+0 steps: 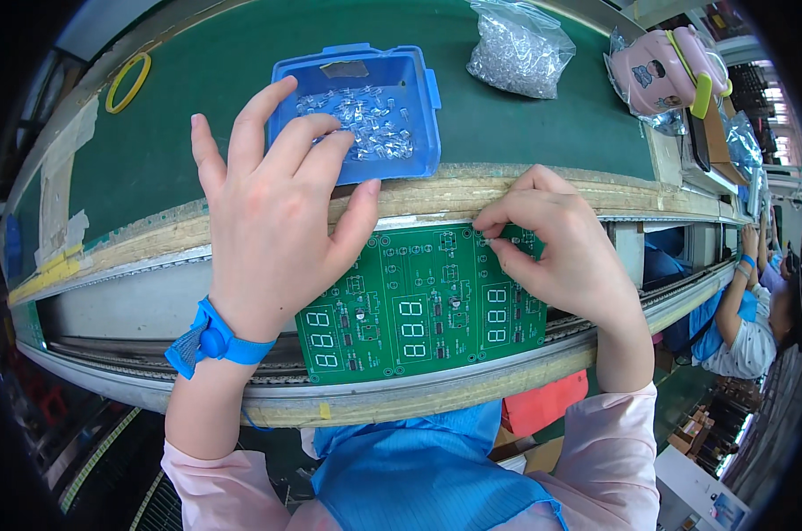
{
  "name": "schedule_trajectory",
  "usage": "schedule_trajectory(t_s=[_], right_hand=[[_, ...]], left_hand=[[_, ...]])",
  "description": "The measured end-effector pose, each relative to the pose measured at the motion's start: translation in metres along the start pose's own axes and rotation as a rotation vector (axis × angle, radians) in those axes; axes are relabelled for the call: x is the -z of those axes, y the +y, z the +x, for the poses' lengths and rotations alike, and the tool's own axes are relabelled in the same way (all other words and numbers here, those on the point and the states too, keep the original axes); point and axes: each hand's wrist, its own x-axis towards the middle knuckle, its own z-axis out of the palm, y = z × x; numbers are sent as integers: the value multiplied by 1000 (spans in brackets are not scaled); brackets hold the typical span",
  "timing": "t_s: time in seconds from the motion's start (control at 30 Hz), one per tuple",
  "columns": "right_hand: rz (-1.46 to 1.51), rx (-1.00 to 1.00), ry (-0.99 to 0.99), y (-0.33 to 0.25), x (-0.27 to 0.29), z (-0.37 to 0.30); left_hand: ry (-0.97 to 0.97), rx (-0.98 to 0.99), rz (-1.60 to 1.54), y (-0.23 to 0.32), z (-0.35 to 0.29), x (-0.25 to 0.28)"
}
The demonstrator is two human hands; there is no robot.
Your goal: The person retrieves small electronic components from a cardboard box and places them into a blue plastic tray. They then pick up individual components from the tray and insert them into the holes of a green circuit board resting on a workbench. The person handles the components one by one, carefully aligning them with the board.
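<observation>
My left hand (277,199) reaches over the near left part of a blue plastic tray (429,133), fingers spread and nothing visibly held. Small clear LEDs (374,124) with wire leads lie loose in that tray. Below it, a green circuit board panel (396,341) rests across the rails, bearing white-outlined digit displays and small parts. At the panel's upper right, my right hand (560,239) is closed in a pinch. A tiny clear piece, apparently an LED, shows at its fingertips, touching or just above the board; the fingers partly hide it.
A wooden ledge (454,190) edges the green work mat (171,142). On the mat are a bag of clear parts (520,53), a yellow ring (128,82) and a pink container (653,75). Another person (746,327) works at far right along the metal rail (635,332).
</observation>
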Motion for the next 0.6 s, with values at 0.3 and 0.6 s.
schedule_trajectory(t_s=[0.3, 0.6], right_hand=[[-34, 36, 12, 1, -2, 0], [-35, 0, -1, 0, -2, 0]], left_hand=[[205, -40, -120, -6, 0, 0], [251, -93, -169, -7, 0, 1]])
